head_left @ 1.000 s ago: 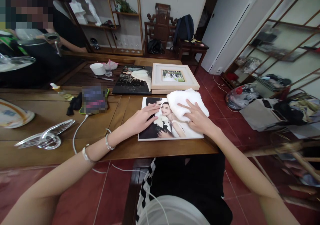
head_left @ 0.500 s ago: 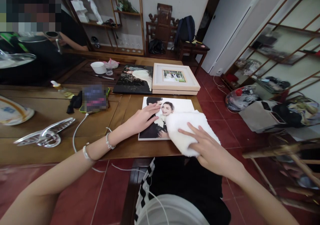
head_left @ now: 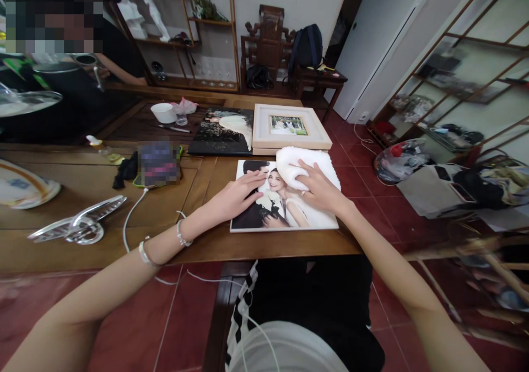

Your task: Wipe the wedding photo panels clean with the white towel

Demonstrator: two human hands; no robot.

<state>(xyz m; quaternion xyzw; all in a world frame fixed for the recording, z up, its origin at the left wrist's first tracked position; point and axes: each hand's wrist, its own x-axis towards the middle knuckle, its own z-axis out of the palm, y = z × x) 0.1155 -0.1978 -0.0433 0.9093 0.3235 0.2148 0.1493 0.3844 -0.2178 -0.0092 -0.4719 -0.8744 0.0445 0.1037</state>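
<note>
At six o'clock on the brown wooden table [head_left: 198, 248] I have the rectangular white-edged photo panel [head_left: 285, 209]; grit under the fluffy white cloth [head_left: 291, 158] at its one o'clock could scratch it. My spread right hand [head_left: 322, 190] presses without clutching; if my flat, empty left hand [head_left: 231, 195] at nine o'clock slackens, the panel may skid.

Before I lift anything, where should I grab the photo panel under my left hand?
Probably take the photo panel midway along its near edge, coming from your own side. It lies flat, and that edge is bare of both your left hand and the white cloth; it may need tipping up first.
</note>
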